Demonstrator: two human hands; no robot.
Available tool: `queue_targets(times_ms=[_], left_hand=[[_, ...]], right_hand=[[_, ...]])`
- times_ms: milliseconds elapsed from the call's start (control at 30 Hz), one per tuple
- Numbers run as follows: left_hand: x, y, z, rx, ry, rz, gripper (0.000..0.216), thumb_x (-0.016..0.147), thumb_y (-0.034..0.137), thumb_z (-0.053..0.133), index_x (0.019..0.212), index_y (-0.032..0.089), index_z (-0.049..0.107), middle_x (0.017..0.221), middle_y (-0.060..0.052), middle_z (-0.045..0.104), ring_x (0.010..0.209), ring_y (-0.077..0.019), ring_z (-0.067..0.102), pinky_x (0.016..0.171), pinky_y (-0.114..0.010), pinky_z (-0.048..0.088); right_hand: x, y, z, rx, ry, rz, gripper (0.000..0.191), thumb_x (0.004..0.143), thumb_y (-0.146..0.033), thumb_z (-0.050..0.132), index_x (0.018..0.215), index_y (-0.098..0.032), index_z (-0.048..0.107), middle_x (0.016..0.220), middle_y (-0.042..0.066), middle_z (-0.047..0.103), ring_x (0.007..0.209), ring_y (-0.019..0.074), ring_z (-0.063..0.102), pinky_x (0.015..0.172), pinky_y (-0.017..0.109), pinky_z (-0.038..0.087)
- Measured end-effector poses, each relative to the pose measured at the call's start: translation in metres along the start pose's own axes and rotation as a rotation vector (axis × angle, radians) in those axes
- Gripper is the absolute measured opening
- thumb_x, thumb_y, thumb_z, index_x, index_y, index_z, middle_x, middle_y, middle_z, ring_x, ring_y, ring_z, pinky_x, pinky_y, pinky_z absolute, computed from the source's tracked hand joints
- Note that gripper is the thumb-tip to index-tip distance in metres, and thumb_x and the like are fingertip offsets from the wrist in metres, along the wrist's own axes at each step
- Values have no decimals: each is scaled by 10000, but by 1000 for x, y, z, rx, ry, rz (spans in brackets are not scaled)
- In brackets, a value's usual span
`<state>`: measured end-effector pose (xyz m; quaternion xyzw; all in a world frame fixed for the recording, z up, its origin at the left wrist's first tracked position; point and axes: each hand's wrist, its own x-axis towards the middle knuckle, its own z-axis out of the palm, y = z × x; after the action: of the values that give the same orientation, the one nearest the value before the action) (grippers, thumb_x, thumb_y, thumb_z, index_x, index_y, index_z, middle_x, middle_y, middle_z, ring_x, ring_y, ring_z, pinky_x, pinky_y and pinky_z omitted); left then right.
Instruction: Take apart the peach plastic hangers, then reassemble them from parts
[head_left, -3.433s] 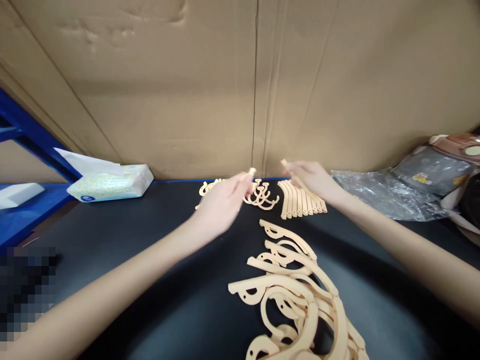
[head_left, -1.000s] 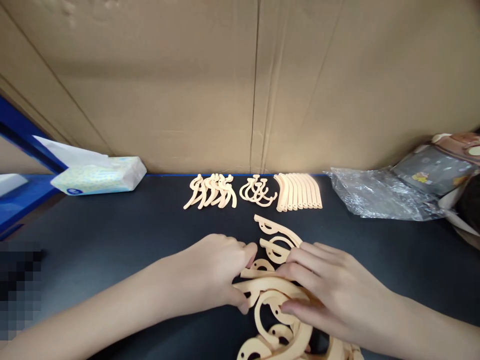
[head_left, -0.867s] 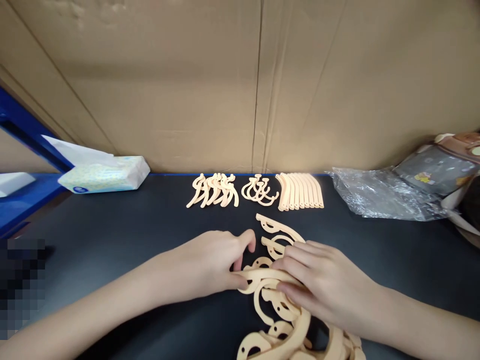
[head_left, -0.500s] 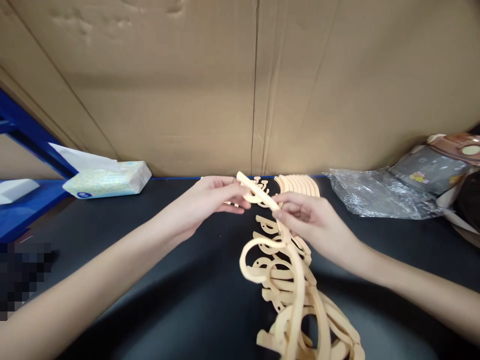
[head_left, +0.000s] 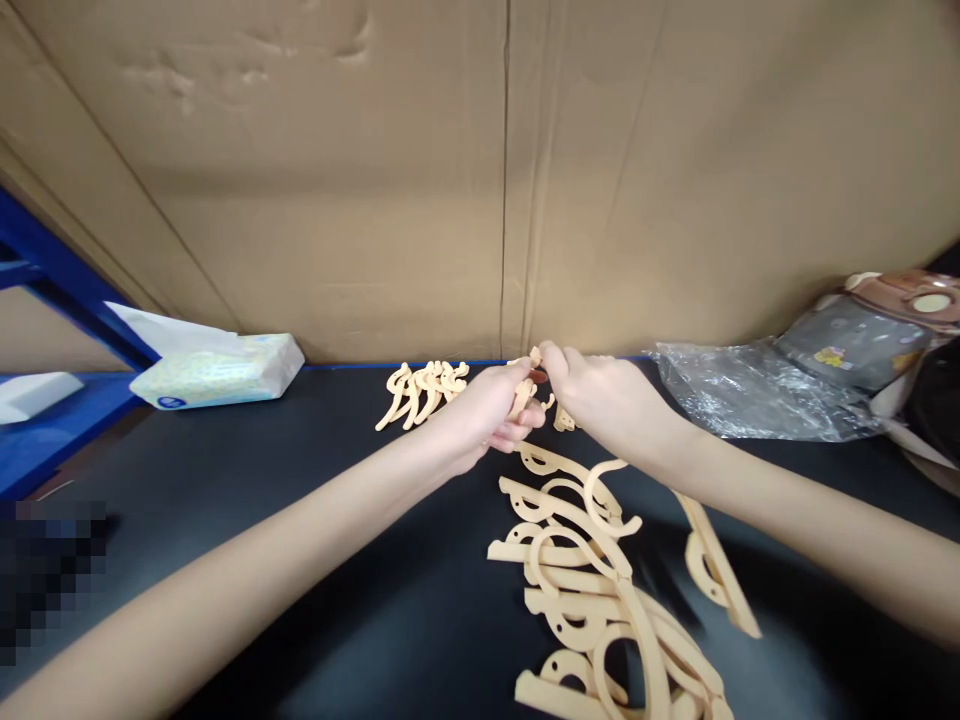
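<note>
My left hand (head_left: 491, 410) and my right hand (head_left: 596, 400) meet near the far edge of the black table (head_left: 262, 520), fingers pinched together on a small pale wooden piece (head_left: 525, 385) between them. Behind my left hand lies a row of small forked wooden pieces (head_left: 420, 388). The rows behind my hands are mostly hidden. In front of me sprawls a pile of curved flat wooden cutouts (head_left: 592, 580). One more curved cutout (head_left: 712, 565) lies under my right forearm, blurred.
A cardboard wall (head_left: 480, 170) closes the back of the table. A tissue pack (head_left: 217, 368) lies at the far left beside a blue shelf frame (head_left: 45, 290). Crumpled clear plastic (head_left: 742, 390) and a grey bag (head_left: 862, 345) sit at the far right.
Both hands lifted a long curved strip from the pile and moved toward the far rows. The strip is no longer raised; a curved cutout now lies right of the pile.
</note>
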<state>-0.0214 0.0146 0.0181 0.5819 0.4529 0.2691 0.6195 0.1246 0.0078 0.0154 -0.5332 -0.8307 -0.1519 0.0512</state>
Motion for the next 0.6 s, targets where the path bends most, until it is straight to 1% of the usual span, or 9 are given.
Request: queue_targets(times_ms=[67,167,200,233,300,367,433,500,600], left_hand=[[2,-9,5,80,66,62,257,963,345,277,806,209,428,485,80,310,362,-68,198,379,-180,167],[0,-23,4,210,193,216,227,953,355,349,818,209,459,569,47,424,483,-100,390,489,-203,310],[0,-25,0,252,227,260,233,948,364,363,822,209,481,613,35,469,535,-110,432,531,-213,335],[-1,-26,-7,293,257,288,242,939,372,378,822,206,510,657,24,508,576,-119,458,563,-223,349],[-1,-23,-29,370,319,292,270,906,366,416,782,189,579,705,10,551,606,-130,477,586,-238,351],[2,-18,-59,436,390,241,232,831,356,520,757,177,648,685,8,559,629,-145,494,592,-247,341],[8,-17,-90,474,441,154,247,796,370,545,742,164,672,605,7,550,608,-165,510,585,-266,342],[14,-22,-115,510,487,92,206,726,348,615,679,154,668,625,-14,594,659,-193,558,629,-289,374],[23,-35,-136,549,565,47,182,643,333,685,670,155,659,684,-55,638,755,-259,605,717,-349,410]], right_hand=[[3,6,1,33,-69,-9,260,837,11,390,1002,-68,574,803,163,670,685,239,650,507,276,292],[7,27,2,147,-150,-17,166,840,-47,441,858,-131,583,613,48,634,529,160,594,492,249,327],[7,36,1,222,-183,-21,204,877,-81,402,797,-162,571,547,2,597,480,127,560,505,235,356],[7,45,0,446,-202,15,279,919,-134,353,729,-174,554,505,-11,564,471,116,543,535,234,386],[3,60,-3,845,-222,87,382,958,-288,334,640,-190,521,486,-14,527,484,112,518,571,245,417],[-2,70,-3,1144,-249,203,344,927,-349,408,656,-190,546,476,-23,483,455,104,456,513,243,391],[-6,76,0,1343,-206,339,239,883,-331,491,723,-182,590,469,-39,435,433,91,388,454,229,342],[-7,79,4,1520,-124,445,151,857,-274,518,801,-175,616,475,-52,402,424,80,333,417,211,300],[-4,80,10,1800,-9,586,170,855,-184,452,870,-155,619,487,-56,383,404,71,277,369,185,257]])
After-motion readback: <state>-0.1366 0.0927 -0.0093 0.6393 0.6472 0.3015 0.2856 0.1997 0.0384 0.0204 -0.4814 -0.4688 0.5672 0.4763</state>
